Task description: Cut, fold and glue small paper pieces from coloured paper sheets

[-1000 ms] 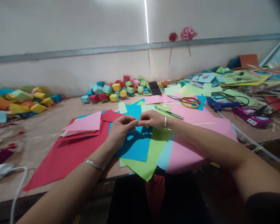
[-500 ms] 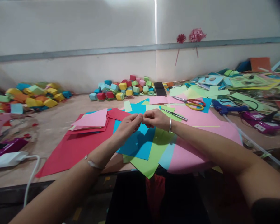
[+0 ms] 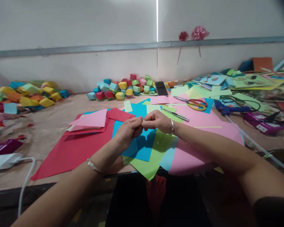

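Over the blue paper (image 3: pixel 142 148), my left hand (image 3: pixel 130 130) and my right hand (image 3: pixel 158 121) meet at the fingertips. Both are closed in a pinch. A tiny pale bit shows between them, too small to name. Under the blue sheet lies green paper (image 3: pixel 159 151), with a large pink sheet (image 3: pixel 194 151) to the right. A pen (image 3: pixel 175 114) rests just beyond my right wrist. Scissors with red and yellow handles (image 3: pixel 194 102) lie farther back. Left of my hands, a stack of pink and red paper pieces (image 3: pixel 91 119) sits on a red sheet (image 3: pixel 68 157).
Small coloured paper cubes (image 3: pixel 123 86) and a phone (image 3: pixel 161 88) are at the back, with another cube heap (image 3: pixel 35 94) at left. On the right are a blue glue gun (image 3: pixel 229 108), a purple power strip (image 3: pixel 262 123) and piled paper (image 3: pixel 253 82). A white charger (image 3: pixel 6 161) trails its cable at left.
My hands stay together at the fingertips; the left has turned slightly and the small pale bit now shows between them. The whole view has shifted a little. The items on the table stay put.
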Demonstrator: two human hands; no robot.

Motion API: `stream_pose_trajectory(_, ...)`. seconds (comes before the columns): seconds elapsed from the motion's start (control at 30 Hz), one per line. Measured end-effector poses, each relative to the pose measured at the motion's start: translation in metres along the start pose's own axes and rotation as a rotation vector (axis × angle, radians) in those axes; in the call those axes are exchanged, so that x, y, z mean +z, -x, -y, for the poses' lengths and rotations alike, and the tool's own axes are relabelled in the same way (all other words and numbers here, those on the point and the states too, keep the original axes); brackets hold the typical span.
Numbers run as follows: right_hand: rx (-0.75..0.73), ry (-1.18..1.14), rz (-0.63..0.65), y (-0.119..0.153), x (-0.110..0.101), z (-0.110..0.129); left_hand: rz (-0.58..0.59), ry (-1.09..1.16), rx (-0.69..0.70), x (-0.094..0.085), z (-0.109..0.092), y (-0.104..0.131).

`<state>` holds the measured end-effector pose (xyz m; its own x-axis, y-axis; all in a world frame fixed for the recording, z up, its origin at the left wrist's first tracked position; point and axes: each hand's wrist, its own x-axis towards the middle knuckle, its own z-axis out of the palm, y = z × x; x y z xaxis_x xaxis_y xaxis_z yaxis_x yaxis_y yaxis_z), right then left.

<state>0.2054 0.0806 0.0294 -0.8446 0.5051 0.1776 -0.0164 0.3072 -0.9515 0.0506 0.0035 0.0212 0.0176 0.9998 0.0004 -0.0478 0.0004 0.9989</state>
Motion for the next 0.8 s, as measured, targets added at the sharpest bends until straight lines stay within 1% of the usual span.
stream_pose_trajectory(0.1,-0.126,0.112,-0.098,0.003,0.010,0.008,0.032,0.117,-0.058,-0.001,0.000,0.002)
stream_pose_trajectory(0.17,-0.186,0.214,-0.116,0.004,0.014,0.010,0.076,0.167,-0.103,-0.002,0.001,0.002)
stream_pose_trajectory(0.27,-0.197,0.334,-0.129,0.001,0.014,0.006,0.103,0.179,-0.122,-0.006,0.004,-0.003)
stream_pose_trajectory(0.33,-0.142,0.363,-0.133,-0.003,0.011,0.000,0.075,0.131,-0.084,-0.009,0.007,-0.006)
stream_pose_trajectory(0.43,-0.051,0.326,-0.096,-0.008,0.003,-0.007,0.013,-0.026,0.038,-0.011,0.009,-0.009)
stream_pose_trajectory(0.53,-0.047,0.258,-0.033,-0.008,-0.001,-0.007,-0.012,-0.153,0.133,-0.011,0.008,-0.006)
stream_pose_trajectory(0.6,-0.090,0.234,-0.052,-0.005,0.000,-0.004,0.002,-0.149,0.136,-0.010,0.006,-0.003)
stream_pose_trajectory(0.73,-0.184,0.270,-0.143,-0.001,0.010,0.005,0.056,-0.053,0.076,-0.007,0.000,-0.001)
stream_pose_trajectory(0.8,-0.205,0.321,-0.191,0.000,0.014,0.007,0.042,-0.018,0.081,-0.005,0.000,-0.002)
